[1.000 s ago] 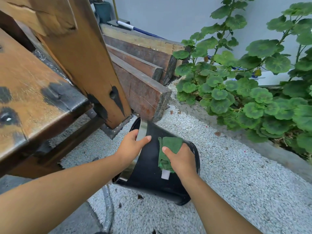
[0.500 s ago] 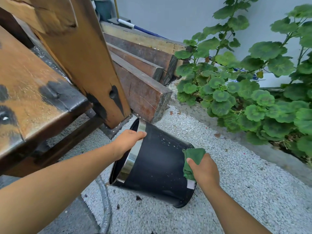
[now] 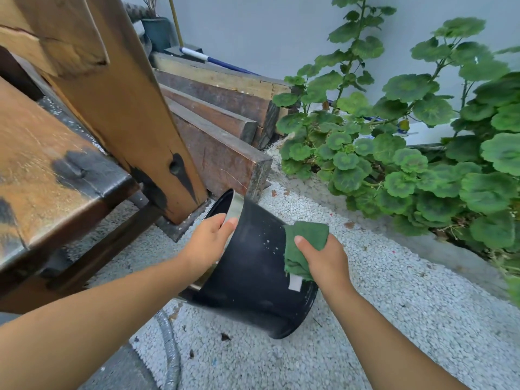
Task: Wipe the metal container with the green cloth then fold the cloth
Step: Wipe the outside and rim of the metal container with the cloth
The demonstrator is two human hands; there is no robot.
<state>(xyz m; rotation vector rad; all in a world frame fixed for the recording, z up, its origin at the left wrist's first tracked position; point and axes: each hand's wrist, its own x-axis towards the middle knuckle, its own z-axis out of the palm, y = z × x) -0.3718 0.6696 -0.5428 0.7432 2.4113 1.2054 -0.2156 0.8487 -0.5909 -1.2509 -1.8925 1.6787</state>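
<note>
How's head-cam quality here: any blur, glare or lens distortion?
Head view: soft even daylight, no hard shadows; mild sheen on the rim of the metal container, not blown out; green cloth, left hand and right hand sharp; wooden bench at left looks smeared; wide lens stretches the frame edges.

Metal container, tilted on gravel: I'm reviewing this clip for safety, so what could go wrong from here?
The metal container leans on its bottom edge on loose gravel, steadied only by the left hand at the rim; a hard wipe might make it slip or roll. The green cloth is bunched in the right hand, so pale specks on the wall may get missed.
</note>
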